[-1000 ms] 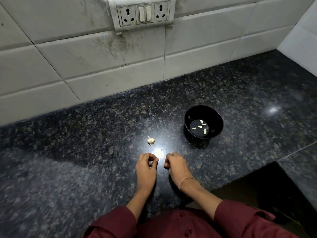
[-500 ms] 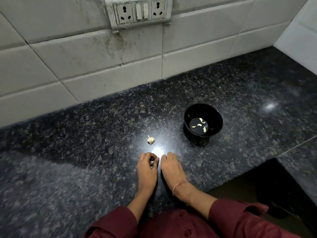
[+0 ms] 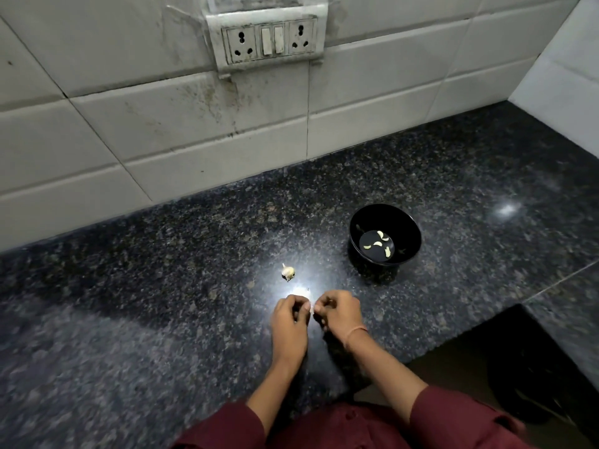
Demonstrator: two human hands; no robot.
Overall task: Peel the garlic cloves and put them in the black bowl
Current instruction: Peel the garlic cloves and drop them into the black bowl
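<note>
A black bowl [image 3: 411, 228] stands on the dark granite counter [image 3: 162, 286], with several peeled garlic cloves [image 3: 377, 244] lying in its bottom. A small remnant of the garlic bulb [image 3: 287, 271] sits on the counter to the left of the bowl. Just in front of it, my left hand [image 3: 288, 322] and my right hand [image 3: 338, 314] meet fingertip to fingertip. Both pinch a small pale garlic clove [image 3: 310, 307] between them, and it is mostly hidden by the fingers.
A tiled wall [image 3: 162, 134] with a socket panel [image 3: 270, 40] rises behind the counter. The counter's front edge steps back at the lower right, where a dark opening [image 3: 518, 367] lies below. A bright light glare sits just beyond my fingers.
My hands have drawn closer until the fingertips meet over the clove, and my right hand's fingers have curled. The view has tilted up a little.
</note>
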